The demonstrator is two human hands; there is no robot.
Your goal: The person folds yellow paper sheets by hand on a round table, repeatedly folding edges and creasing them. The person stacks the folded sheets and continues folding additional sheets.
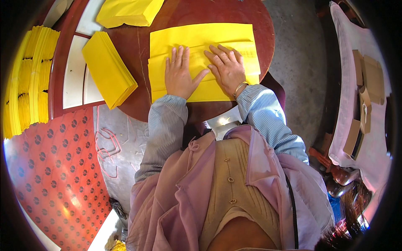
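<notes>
Right now I have both hands flat on a large sheet of bright yellow paper (pixel 201 46) that lies on the round dark-red wooden table (pixel 167 16), near its front edge. My left hand (pixel 181 75) presses down with fingers spread and the thumb angled out to the right; my right hand (pixel 228 69), with a thin bangle at the wrist, lies just beside it, fingers pointing up and to the left. Neither hand is closed around anything: both are open, palms down, pinning the sheet.

The paper looks thin and light, and I judge it limp rather than stiff. It shows a fold line or a second layer running across under my fingers, so it should crease readily and hold a crease. On the smooth tabletop I would expect it to slide unless held down, and it would tear or crumple under a rough pull. The sensible places to take hold seem to be a free edge or a corner, pinched lightly, with the other palm keeping the rest still.

To the left lies a tidy stack of yellow folded sheets (pixel 109 69), and another yellow bundle (pixel 130 11) rests at the far edge of the table.
</notes>
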